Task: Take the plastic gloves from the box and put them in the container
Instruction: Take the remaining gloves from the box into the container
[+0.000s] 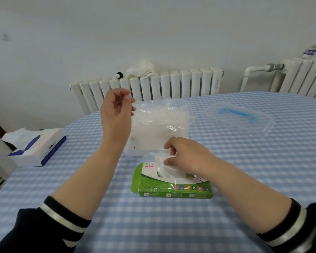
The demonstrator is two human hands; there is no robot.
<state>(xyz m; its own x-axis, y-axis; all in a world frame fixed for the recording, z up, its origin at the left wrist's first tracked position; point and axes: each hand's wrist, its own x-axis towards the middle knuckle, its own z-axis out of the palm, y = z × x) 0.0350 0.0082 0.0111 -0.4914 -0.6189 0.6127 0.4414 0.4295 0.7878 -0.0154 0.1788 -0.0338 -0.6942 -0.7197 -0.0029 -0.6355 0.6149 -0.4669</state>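
Right-hand fingertips (167,162) pinched a plastic glove (158,159) half-drawn from the green box (173,190) near the table (171,225) edge. The left hand (116,110), fingers loosely curled, hovered beside the clear container (161,128), already heaped with gloves; apparently more remained.

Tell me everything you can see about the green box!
The green box is a flat cardboard pack lying on the checked tablecloth, just in front of the clear container. Its top is white with an opening, and small coloured pictures run along its front side. A thin clear glove sticks up out of the opening, pinched by the right hand. The left hand is not touching it.
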